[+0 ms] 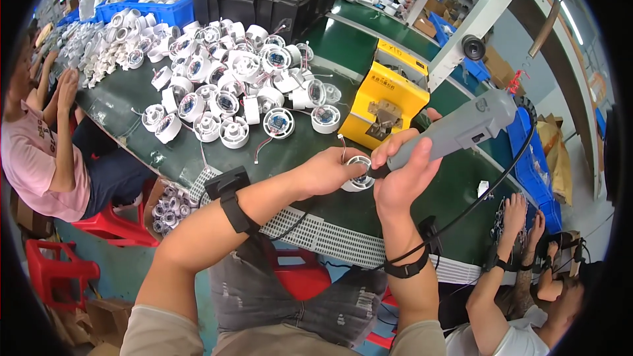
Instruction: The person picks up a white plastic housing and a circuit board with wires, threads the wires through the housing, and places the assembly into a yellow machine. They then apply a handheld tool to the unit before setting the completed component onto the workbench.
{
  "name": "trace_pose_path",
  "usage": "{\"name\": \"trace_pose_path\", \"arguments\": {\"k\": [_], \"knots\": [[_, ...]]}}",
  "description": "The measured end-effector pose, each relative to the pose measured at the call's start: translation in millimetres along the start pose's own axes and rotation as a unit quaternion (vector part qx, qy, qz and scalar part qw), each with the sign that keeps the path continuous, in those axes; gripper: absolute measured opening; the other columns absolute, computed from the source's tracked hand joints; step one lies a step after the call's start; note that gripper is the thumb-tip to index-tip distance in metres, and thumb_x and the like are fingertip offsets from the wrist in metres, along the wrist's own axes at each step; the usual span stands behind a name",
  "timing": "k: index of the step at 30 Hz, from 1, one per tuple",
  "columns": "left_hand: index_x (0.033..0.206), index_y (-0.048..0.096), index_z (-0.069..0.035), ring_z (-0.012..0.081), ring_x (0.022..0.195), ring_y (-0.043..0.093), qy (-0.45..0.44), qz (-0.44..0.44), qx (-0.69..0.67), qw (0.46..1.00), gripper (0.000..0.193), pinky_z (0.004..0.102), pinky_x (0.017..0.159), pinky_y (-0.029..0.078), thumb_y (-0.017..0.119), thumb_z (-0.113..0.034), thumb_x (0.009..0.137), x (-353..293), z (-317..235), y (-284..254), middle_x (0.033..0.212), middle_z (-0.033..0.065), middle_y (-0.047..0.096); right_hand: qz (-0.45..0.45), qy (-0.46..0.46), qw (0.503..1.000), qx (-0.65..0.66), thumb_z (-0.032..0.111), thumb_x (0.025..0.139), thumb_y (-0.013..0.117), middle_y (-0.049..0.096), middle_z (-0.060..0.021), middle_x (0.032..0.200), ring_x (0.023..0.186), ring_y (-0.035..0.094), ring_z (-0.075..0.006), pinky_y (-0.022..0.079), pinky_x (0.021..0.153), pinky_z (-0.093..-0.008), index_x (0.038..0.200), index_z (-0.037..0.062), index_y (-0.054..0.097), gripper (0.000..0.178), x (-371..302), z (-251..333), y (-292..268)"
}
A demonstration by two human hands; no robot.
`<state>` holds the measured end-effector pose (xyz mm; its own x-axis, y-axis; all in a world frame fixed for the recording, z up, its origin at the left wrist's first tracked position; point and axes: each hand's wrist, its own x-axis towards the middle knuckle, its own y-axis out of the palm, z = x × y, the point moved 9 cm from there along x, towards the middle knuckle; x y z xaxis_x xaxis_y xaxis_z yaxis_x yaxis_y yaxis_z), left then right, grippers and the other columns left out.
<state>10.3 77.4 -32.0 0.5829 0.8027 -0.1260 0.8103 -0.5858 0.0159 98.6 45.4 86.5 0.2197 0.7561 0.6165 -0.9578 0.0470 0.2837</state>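
My left hand [328,173] pinches a small white round housing [359,183] with a circuit board inside, close to the table's near edge. A short wire with a white plug rises by its fingers. In my right hand [410,175] is a grey electric screwdriver [461,126], held slantwise with its tip end down at the housing. My fingers hide the bit, so I cannot tell whether it touches a screw. Just beyond my hands stands a yellow screw feeder [370,100] with a metal mechanism on its near face. Several more white housings [278,123] lie to its left, some trailing wires.
Behind the heaped housings are a black bin [264,10] and a blue crate [158,10] of white parts. A black cable [491,191] loops from the screwdriver past my right forearm. People sit at left and right; another works across the table. A white post [471,23] rises beyond the feeder.
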Motion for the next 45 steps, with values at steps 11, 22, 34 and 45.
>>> {"name": "trace_pose_path", "arguments": {"k": [11,22,34,45], "knots": [[0.119,0.059,-0.002,0.0088,0.087,0.055,0.000,-0.002,0.008,1.000,0.033,0.0241,0.075,0.044,0.056,-0.018,0.091,0.6,-3.1,0.3,0.100,0.0031,0.064,0.044,-0.006,0.999,-0.011,0.045,0.096,0.048,0.044,-0.0058,0.067,0.047,0.047,-0.0135,0.044,0.045,-0.0269,0.131,0.0032,0.027,0.059,-4.5,-8.0,3.0],[0.119,0.061,0.000,0.0189,0.099,0.062,0.057,-0.048,0.088,0.993,0.041,0.0325,0.089,0.046,0.061,-0.027,0.088,-2.4,-5.4,-7.4,0.106,0.0137,0.067,0.007,-0.045,0.999,0.004,0.054,0.092,0.051,0.052,-0.0048,0.066,0.051,0.051,-0.0125,0.044,0.051,-0.0246,0.131,-0.0047,0.029,0.074,-20.4,-10.9,-17.6],[0.104,0.063,-0.004,0.0148,0.073,0.060,0.163,-0.586,0.056,0.792,0.030,0.0310,0.063,0.048,0.054,-0.030,0.094,-249.5,-3.9,-344.8,0.086,0.0053,0.062,-0.089,0.148,0.982,-0.070,0.015,0.089,0.062,0.055,-0.0033,0.082,0.057,0.052,-0.0100,0.045,0.048,-0.0259,0.127,0.0052,0.043,0.043,-11.9,-38.2,-41.6],[0.113,0.060,0.012,0.0292,0.109,0.061,-0.248,-0.690,0.268,0.625,0.090,0.0374,0.093,0.045,0.046,-0.071,0.083,-298.8,107.1,-619.5,0.115,0.0206,0.064,0.096,-0.004,0.967,-0.235,0.023,0.082,0.073,0.059,-0.0145,0.115,0.107,0.058,-0.0232,0.046,0.092,-0.0351,0.133,0.0031,0.043,0.063,-6.0,-20.1,-19.9]]}}
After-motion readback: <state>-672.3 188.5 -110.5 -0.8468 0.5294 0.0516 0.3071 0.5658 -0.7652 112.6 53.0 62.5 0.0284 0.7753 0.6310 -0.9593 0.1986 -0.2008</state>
